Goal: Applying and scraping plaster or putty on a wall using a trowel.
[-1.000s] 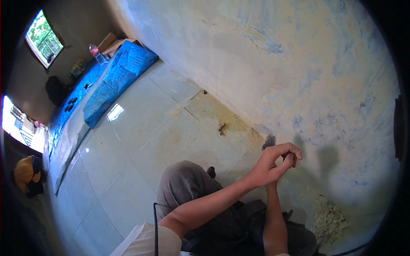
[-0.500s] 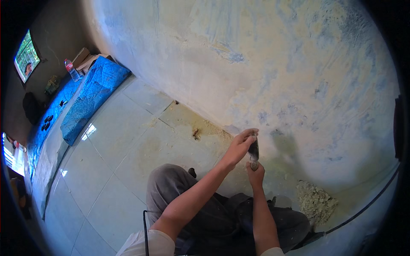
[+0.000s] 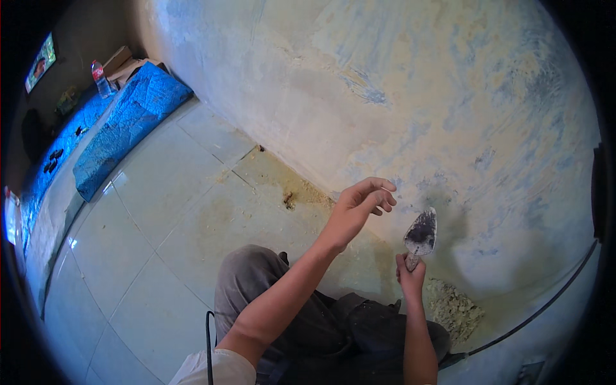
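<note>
A small pointed trowel (image 3: 421, 232) is gripped by its handle in my right hand (image 3: 412, 274), its whitish, dark-smeared blade tilted up in front of the wall. To its left, my left hand (image 3: 367, 204) hangs apart from the blade. Its fingers are loosely curved and separated, with nothing seen between them. Behind both hands rises the wall (image 3: 308, 109), pale cream and grey with scraped blue patches. Beside my right forearm a heap of crumbly, yellowish-grey material (image 3: 454, 309) lies on the floor.
Tiled floor (image 3: 154, 212) spreads to the left, with crumbs along the wall's base. A blue quilted mat (image 3: 131, 122) lies farther off, with a bottle (image 3: 101, 79) and cardboard (image 3: 119, 64) near its far end. A dark cable (image 3: 532, 311) curves along the right side.
The trowel has moved right, away from my left hand, and its blade has turned to show its broad face. My left hand has come off the blade and its fingers have loosened.
</note>
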Demonstrator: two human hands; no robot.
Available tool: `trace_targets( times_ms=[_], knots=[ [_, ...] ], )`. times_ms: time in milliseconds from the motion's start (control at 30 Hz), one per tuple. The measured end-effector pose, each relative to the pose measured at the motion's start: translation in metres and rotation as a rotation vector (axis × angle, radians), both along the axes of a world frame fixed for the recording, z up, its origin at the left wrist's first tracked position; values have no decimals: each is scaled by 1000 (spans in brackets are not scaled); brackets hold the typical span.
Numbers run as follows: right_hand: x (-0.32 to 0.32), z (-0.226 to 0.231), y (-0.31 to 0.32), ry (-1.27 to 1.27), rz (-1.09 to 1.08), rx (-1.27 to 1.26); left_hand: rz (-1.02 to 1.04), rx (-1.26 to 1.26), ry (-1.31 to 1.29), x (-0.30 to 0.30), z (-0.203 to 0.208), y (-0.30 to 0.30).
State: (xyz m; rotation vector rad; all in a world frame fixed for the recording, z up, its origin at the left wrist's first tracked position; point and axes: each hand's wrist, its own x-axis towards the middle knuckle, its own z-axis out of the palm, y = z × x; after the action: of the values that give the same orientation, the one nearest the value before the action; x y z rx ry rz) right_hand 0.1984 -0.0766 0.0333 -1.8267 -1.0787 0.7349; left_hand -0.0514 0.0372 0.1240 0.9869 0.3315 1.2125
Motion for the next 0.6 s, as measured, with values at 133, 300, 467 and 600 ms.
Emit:
trace_targets(
  times_ms=[133,300,467,600],
  knots=[
    [-36,15,-5,58,76,-66,73,71,82,3,-1,-2],
    [-78,29,-10,156,167,-8,269,114,146,0,-6,2],
    [-85,26,-42,306,138,-17,304,75,199,-6,-12,12],
    [-60,15,-72,275,3,-49,259,33,198,-3,-10,15]
  ],
)
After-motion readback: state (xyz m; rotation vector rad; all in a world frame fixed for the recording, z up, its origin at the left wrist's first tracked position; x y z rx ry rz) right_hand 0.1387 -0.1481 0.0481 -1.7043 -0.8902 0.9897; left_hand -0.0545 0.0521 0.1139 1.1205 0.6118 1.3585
